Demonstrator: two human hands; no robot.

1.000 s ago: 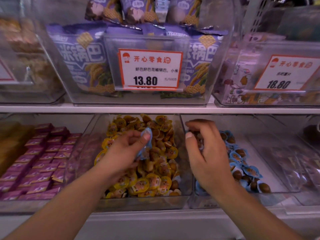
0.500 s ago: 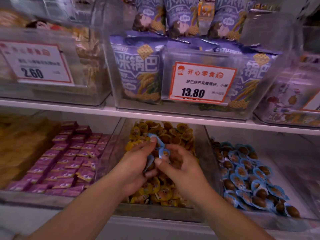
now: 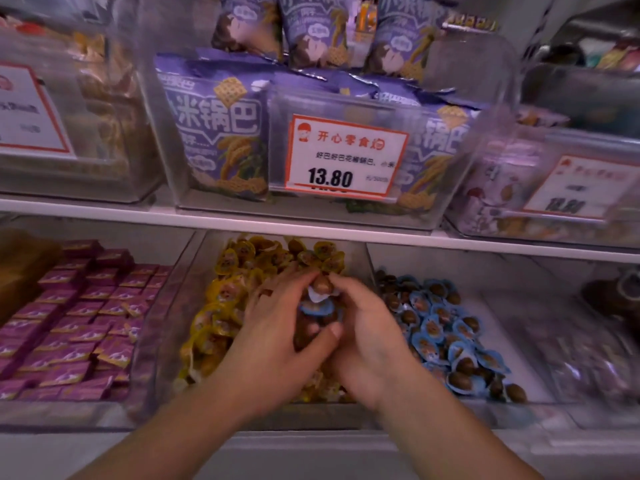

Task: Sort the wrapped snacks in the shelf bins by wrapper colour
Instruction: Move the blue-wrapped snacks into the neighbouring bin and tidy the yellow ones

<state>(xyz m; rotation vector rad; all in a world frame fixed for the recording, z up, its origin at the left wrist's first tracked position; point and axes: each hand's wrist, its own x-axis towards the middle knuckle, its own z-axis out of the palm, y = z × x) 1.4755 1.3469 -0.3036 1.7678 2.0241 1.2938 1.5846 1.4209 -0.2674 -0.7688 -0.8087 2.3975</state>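
Observation:
Both hands meet over the middle clear bin point(image 3: 162, 344), which is full of yellow-wrapped snacks point(image 3: 221, 299). My left hand point(image 3: 277, 337) and my right hand point(image 3: 367, 341) together hold a small bunch of blue-wrapped snacks point(image 3: 317, 301), fingers curled around them. The bin to the right point(image 3: 512, 344) holds a pile of blue-wrapped snacks point(image 3: 440, 327). Parts of the held bunch are hidden between my palms.
Left bin holds rows of purple-pink wrapped bars point(image 3: 76, 317). A white shelf edge point(image 3: 311, 226) runs just above the bins, carrying clear bins of purple bags point(image 3: 214, 126) and a price tag reading 13.80 point(image 3: 346, 157). Another clear bin point(image 3: 588, 341) lies at far right.
My right hand came left from the blue bin to join my left hand over the yellow bin. The two now cup the blue-wrapped snacks together; the view shifted left and closer.

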